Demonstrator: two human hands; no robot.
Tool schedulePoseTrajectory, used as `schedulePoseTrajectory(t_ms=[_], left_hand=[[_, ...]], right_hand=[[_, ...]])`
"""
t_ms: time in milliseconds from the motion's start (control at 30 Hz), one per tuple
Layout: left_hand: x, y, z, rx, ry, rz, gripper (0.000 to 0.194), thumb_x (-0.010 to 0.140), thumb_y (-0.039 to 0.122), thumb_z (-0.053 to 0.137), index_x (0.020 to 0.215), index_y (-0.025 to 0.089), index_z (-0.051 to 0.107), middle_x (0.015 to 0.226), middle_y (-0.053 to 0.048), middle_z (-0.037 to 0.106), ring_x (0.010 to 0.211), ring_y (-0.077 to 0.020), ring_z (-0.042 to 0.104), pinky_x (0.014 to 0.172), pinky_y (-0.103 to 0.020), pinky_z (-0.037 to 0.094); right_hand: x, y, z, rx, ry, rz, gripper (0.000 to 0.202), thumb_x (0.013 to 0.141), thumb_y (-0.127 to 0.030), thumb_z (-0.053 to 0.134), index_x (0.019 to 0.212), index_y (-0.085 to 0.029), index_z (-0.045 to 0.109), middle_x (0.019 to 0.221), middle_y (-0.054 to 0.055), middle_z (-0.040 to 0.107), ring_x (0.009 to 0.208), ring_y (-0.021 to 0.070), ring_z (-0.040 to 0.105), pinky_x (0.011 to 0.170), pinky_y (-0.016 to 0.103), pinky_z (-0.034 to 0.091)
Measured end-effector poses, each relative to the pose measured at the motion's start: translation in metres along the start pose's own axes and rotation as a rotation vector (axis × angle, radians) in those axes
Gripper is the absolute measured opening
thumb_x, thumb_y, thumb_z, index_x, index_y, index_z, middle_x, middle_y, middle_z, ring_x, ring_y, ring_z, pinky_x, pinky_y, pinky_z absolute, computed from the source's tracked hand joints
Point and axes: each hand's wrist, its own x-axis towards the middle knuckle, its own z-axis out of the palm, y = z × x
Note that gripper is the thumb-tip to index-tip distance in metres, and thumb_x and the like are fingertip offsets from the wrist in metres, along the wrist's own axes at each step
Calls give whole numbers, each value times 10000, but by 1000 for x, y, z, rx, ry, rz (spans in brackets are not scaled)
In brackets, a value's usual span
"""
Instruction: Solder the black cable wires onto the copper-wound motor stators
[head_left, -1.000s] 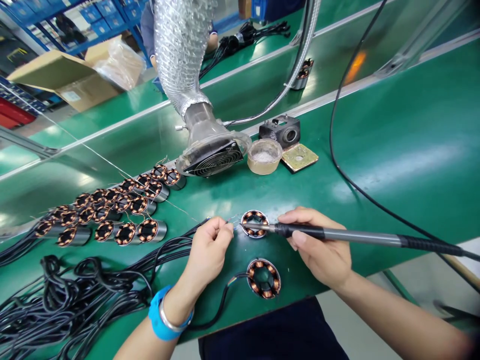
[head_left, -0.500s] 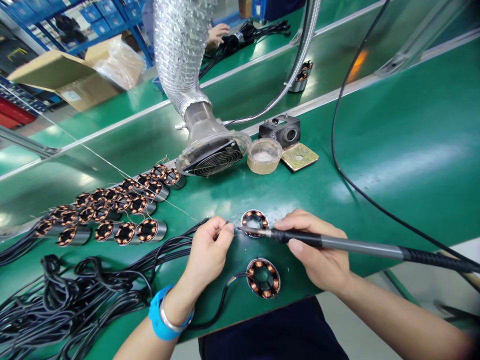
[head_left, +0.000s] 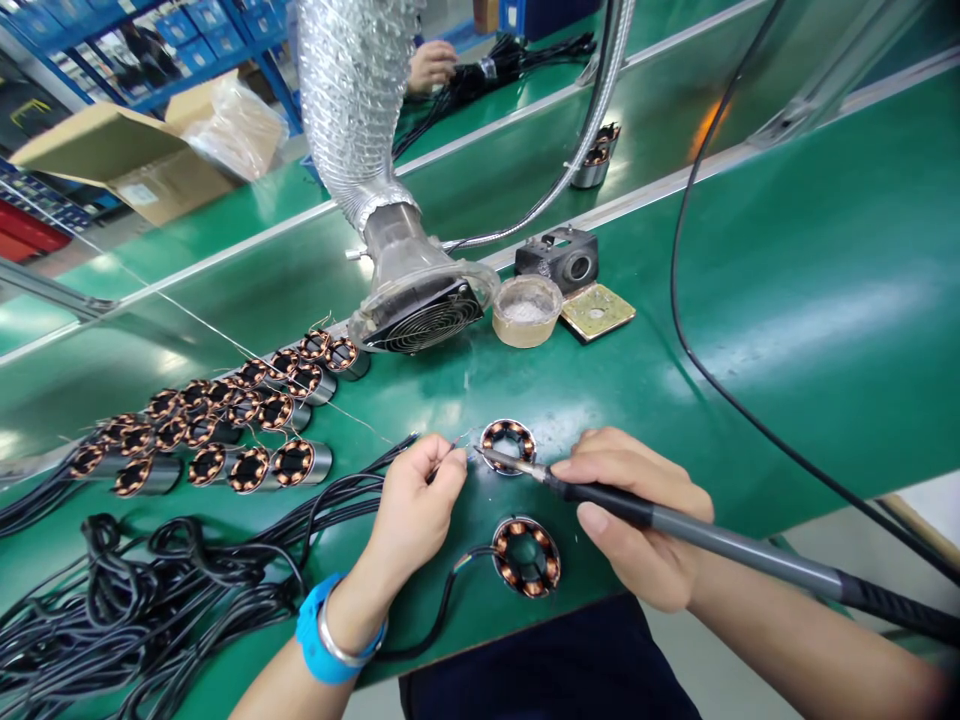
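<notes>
Thumb and fingers of my left hand (head_left: pixel 421 495) pinch thin wires beside the upper wound ring (head_left: pixel 508 436). In my right hand (head_left: pixel 646 510) is a soldering iron (head_left: pixel 705 540), its tip reaching over that ring's lower left edge, close to my left fingertips. Whether the tip touches the wires is too small to tell. A second copper-wound ring (head_left: pixel 526 557) lies nearer me, with a black cable attached at its left side. A strand of solder wire (head_left: pixel 360 420) runs down from the upper left towards my left hand.
Many copper-wound stators (head_left: pixel 251 467) stand at the left, above black cables (head_left: pixel 112 640). A fume hose with a fan (head_left: pixel 427 315) hangs ahead, near a round tub (head_left: pixel 526 310) and iron stand (head_left: pixel 559 260). Across the bench, a person's hand (head_left: pixel 433 66) rests by bundled cables.
The soldering iron's handle has tilted lower at the right, and my right hand has shifted slightly right. My left hand has hardly moved. The person's hand across the bench has moved slightly.
</notes>
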Motion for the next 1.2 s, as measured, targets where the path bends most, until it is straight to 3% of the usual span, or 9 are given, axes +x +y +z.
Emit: schedulePoseTrajectory(t_ms=[1033,1200], left_hand=[[2,1,0,-23,-3,-9,311,862,390,479,627,197,415,574,68,307,559,-102,282,549,-243,239],[1,2,0,-18,-3,-18,310,859,389,473,622,200,407,565,71,296,547,-100,268,538,-244,229]], right_hand=[[-5,4,0,32,-56,9,313,752,-111,533,1030,-153,672,767,53,654,630,158,570,542,313,474],[-4,3,0,42,-12,4,314,753,-112,536,1031,-158,675,765,53,661,628,160,574,554,318,476]])
